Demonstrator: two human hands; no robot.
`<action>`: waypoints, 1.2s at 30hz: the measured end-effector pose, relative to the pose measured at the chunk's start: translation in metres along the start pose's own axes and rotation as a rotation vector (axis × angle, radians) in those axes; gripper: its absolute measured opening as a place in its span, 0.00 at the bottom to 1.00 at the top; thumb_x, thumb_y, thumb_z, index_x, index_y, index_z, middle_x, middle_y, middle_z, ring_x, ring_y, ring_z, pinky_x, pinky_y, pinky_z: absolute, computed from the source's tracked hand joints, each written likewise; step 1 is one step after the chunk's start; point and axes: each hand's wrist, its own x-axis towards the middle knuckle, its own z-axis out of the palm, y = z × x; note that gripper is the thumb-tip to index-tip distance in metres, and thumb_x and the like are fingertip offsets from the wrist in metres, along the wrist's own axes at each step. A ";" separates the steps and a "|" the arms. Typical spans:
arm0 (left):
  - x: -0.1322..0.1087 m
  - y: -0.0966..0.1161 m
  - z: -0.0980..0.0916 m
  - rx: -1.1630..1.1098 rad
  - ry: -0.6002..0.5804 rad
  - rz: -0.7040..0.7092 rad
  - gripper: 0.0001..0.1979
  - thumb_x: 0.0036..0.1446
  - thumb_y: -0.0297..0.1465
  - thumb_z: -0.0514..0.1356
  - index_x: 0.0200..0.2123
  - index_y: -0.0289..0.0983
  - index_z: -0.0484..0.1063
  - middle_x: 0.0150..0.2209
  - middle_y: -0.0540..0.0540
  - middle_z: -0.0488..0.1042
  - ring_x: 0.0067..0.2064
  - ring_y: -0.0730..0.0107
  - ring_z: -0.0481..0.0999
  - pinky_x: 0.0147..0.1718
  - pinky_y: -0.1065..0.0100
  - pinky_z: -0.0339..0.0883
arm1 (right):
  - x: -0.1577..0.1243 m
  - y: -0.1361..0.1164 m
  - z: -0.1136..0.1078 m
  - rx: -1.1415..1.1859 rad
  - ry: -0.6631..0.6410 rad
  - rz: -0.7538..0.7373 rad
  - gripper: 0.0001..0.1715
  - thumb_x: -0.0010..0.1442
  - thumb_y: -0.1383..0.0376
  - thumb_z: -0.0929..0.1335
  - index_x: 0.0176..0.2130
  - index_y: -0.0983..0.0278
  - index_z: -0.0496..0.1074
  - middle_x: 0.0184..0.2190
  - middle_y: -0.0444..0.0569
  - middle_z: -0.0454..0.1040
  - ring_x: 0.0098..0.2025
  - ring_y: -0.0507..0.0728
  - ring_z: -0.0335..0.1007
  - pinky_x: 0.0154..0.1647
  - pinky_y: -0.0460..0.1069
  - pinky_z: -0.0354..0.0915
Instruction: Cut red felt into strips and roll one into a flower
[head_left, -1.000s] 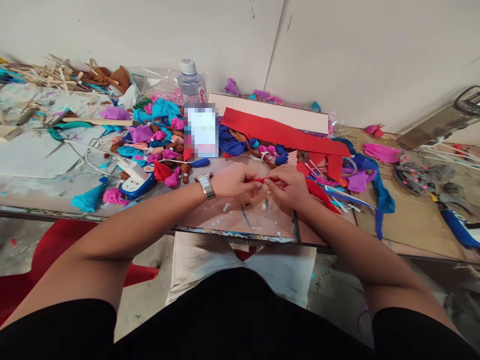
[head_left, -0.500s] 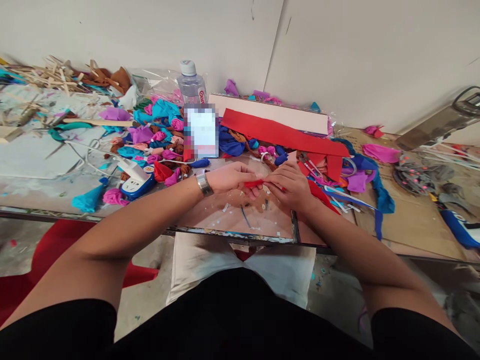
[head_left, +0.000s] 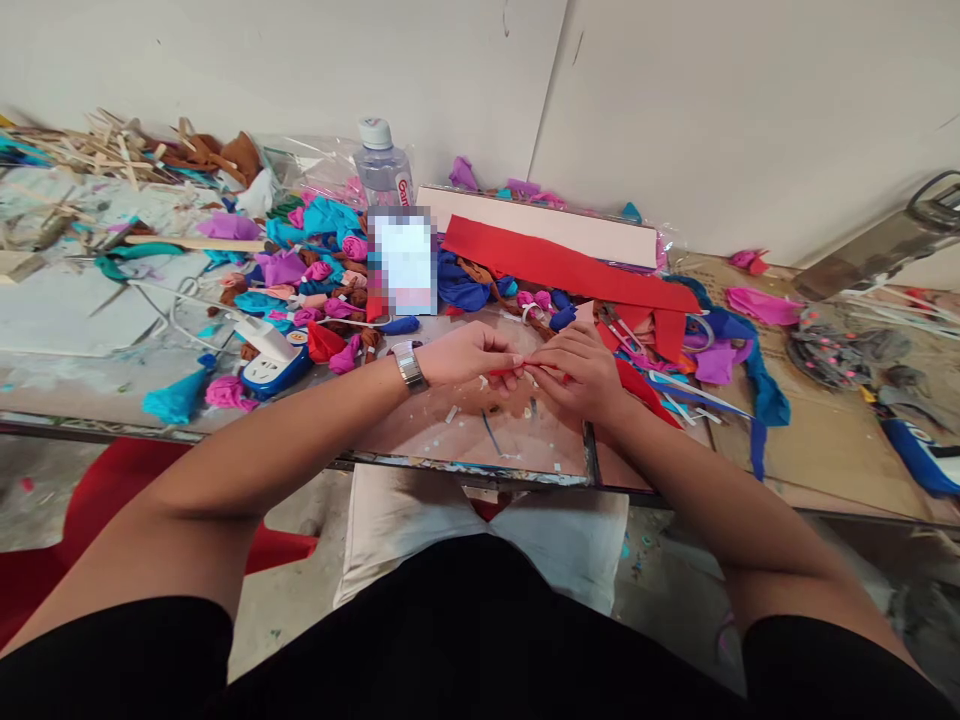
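Observation:
Above the near edge of the worktable (head_left: pixel 420 432), my left hand (head_left: pixel 476 357) and my right hand (head_left: pixel 576 372) meet fingertip to fingertip. Both pinch a small piece of red material (head_left: pixel 551 370), mostly hidden by the fingers. A metal watch sits on my left wrist. Behind my hands lie a long red strip (head_left: pixel 555 262) and a blurred phone-like screen (head_left: pixel 405 265). Coloured cloth or paper bundles (head_left: pixel 322 270) in blue, pink, purple and brown are heaped to the left of the screen.
A bottle (head_left: pixel 381 165) stands by the wall. At left are a blue-white power strip (head_left: pixel 274 378), green-handled pliers (head_left: pixel 120 262) and wooden sticks (head_left: pixel 112 150). At right lie cardboard (head_left: pixel 832 440), a dark tube-shaped container (head_left: pixel 862 250) and a grey bundle (head_left: pixel 825 350).
Less of the red material shows between my fingertips, and the fingers of my left hand have closed in slightly. Both hands stay in nearly the same place.

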 end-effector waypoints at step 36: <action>-0.005 -0.006 0.010 0.781 0.297 0.367 0.22 0.74 0.45 0.58 0.35 0.38 0.82 0.31 0.46 0.84 0.31 0.69 0.80 0.34 0.68 0.65 | -0.002 -0.002 0.002 0.024 0.000 0.118 0.07 0.72 0.59 0.73 0.40 0.58 0.80 0.33 0.46 0.84 0.37 0.59 0.79 0.50 0.59 0.67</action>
